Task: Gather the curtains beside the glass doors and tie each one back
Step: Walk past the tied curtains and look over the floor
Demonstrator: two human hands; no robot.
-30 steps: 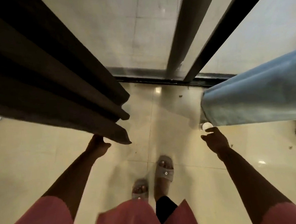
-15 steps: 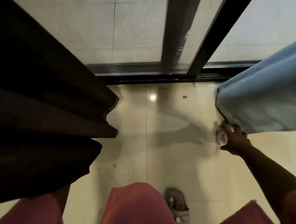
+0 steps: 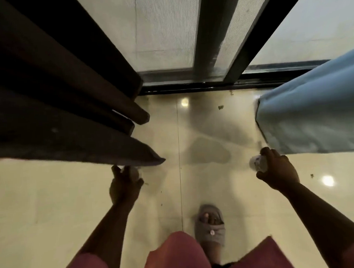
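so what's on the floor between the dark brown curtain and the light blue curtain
Head view: bare glossy cream tile floor between the dark brown curtain and light blue curtain, with only small debris specks, shadows and a light reflection.

A grey slipper (image 3: 210, 227) stood on the glossy cream floor (image 3: 31, 205), where small dark specks (image 3: 220, 107) lay scattered.

Glossy cream tile floor (image 3: 52, 203), shiny enough to bounce ceiling lights back as bright spots. A thin grout line (image 3: 180, 175) runs straight toward the black door track (image 3: 190, 89) at the far edge. Little bits of dark debris (image 3: 220, 107) are scattered on the tiles. One foot in a grey slipper (image 3: 210, 227) stands on it just right of the grout line.
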